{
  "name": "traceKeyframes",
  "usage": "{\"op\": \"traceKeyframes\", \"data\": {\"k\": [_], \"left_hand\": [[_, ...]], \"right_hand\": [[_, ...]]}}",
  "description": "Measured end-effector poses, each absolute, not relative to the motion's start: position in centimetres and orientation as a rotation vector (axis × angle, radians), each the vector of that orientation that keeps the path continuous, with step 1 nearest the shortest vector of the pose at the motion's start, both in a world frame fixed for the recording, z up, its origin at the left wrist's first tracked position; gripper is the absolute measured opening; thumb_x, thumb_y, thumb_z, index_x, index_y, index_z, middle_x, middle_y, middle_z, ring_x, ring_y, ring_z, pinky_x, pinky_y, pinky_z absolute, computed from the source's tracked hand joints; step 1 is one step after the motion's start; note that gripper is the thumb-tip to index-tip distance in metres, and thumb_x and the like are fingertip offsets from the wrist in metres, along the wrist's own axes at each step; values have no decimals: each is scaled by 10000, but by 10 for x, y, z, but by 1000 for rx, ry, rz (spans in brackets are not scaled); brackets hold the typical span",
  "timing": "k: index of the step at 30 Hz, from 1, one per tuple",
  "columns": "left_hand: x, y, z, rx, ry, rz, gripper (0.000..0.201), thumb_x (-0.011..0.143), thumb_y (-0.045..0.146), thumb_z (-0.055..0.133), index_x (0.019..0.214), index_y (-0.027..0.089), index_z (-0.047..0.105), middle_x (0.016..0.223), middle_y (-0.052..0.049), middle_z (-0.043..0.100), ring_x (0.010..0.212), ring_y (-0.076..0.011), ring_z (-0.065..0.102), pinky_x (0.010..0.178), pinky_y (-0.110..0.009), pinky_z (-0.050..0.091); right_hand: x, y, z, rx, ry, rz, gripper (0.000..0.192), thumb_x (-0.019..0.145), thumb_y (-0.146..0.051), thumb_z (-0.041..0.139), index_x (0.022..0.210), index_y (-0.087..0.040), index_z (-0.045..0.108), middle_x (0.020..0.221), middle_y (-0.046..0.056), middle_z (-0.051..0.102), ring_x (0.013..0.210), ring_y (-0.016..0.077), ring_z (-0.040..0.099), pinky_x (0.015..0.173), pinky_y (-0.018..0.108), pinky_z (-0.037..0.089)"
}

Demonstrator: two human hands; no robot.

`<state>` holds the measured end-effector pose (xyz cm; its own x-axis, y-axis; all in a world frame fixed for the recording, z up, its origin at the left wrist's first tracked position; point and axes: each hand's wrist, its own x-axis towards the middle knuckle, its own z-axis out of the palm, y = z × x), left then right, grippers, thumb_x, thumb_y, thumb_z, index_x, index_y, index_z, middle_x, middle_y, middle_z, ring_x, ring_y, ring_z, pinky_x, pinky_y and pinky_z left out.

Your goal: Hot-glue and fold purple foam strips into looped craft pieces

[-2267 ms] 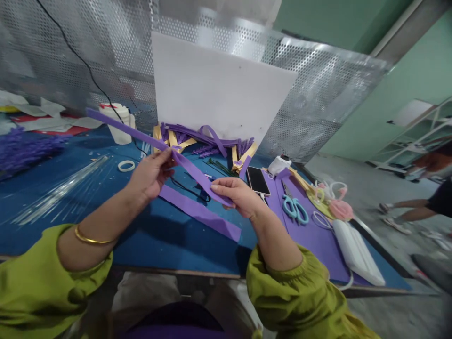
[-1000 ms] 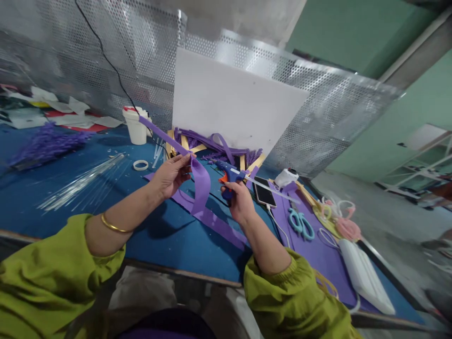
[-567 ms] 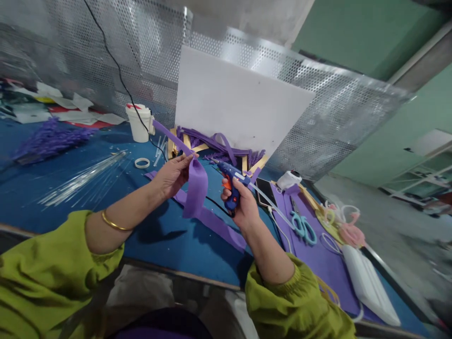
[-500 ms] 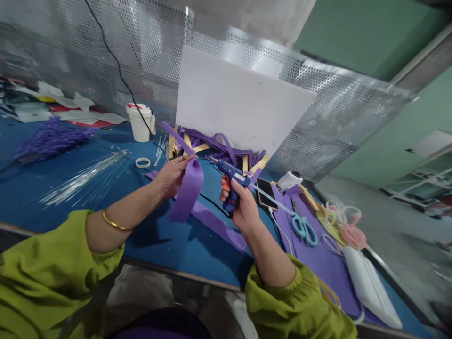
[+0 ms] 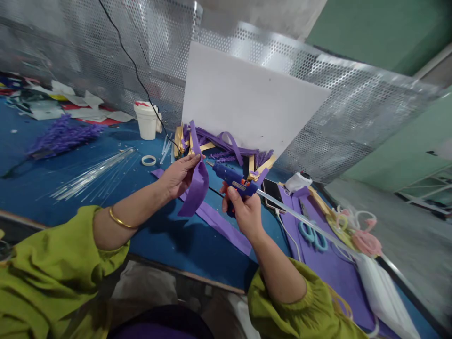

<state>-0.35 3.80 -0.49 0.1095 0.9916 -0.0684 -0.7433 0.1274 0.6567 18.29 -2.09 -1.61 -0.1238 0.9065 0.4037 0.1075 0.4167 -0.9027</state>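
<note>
While her left hand (image 5: pixel 178 175) pinches a folded purple foam strip (image 5: pixel 196 184) above the blue counter (image 5: pixel 70 207), fingers clenched on it, her right hand (image 5: pixel 243 212) grips a blue glue gun (image 5: pixel 231 178). Its nozzle points at the strip.

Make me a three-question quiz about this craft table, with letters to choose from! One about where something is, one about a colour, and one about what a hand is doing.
1. Where are the scissors?
A. On the purple sheet, right of the phone
B. Inside the white cup
C. In the left hand

2. What colour is the glue gun?
A. Green
B. Blue
C. White

3. What is the left hand doing?
A. Resting flat on the table
B. Holding the tape roll
C. Pinching a folded purple strip

Answers:
1. A, the teal handles lie on the purple sheet past the phone.
2. B, its body is blue, gripped in the right hand.
3. C, fingers close on the strip, which droops below them.
</note>
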Motion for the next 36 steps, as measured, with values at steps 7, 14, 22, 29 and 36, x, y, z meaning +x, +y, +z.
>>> {"op": "traceKeyframes", "data": {"k": [7, 14, 22, 29, 36], "left_hand": [[-2, 36, -4, 564, 606, 1369, 88, 830, 96, 733, 770, 141, 687, 645, 23, 665, 533, -60, 605, 573, -147, 510], [-1, 35, -2, 579, 615, 1378, 93, 820, 65, 736, 780, 136, 692, 685, 30, 683, 574, -51, 621, 582, -135, 500], [-1, 34, 0, 584, 627, 1385, 98, 816, 55, 731, 773, 137, 697, 662, 29, 676, 556, -53, 614, 556, -136, 495], [-2, 32, 3, 587, 672, 1408, 86, 812, 70, 732, 792, 147, 700, 691, 27, 687, 570, -64, 608, 594, -162, 508], [-3, 37, 1, 559, 664, 1414, 94, 791, 95, 765, 811, 166, 708, 694, 35, 698, 582, -68, 617, 601, -175, 514]], "right_hand": [[185, -20, -25, -1011, -1607, 819, 335, 914, -521, 598, 887, -196, 678, 569, -22, 601, 473, 125, 523, 497, 274, 391], [185, -20, -25, -1051, -1630, 778, 305, 912, -497, 610, 862, -201, 668, 534, -32, 572, 481, 130, 526, 521, 276, 400], [184, -20, -27, -1059, -1600, 763, 305, 906, -501, 623, 805, -214, 647, 522, -34, 544, 492, 134, 519, 524, 274, 403], [184, -20, -32, -1104, -1607, 750, 306, 899, -520, 625, 859, -219, 663, 532, -33, 531, 485, 134, 480, 499, 275, 366], [183, -23, -29, -1118, -1656, 685, 321, 906, -509, 610, 797, -210, 652, 547, -23, 531, 523, 140, 473, 527, 276, 359]]}}
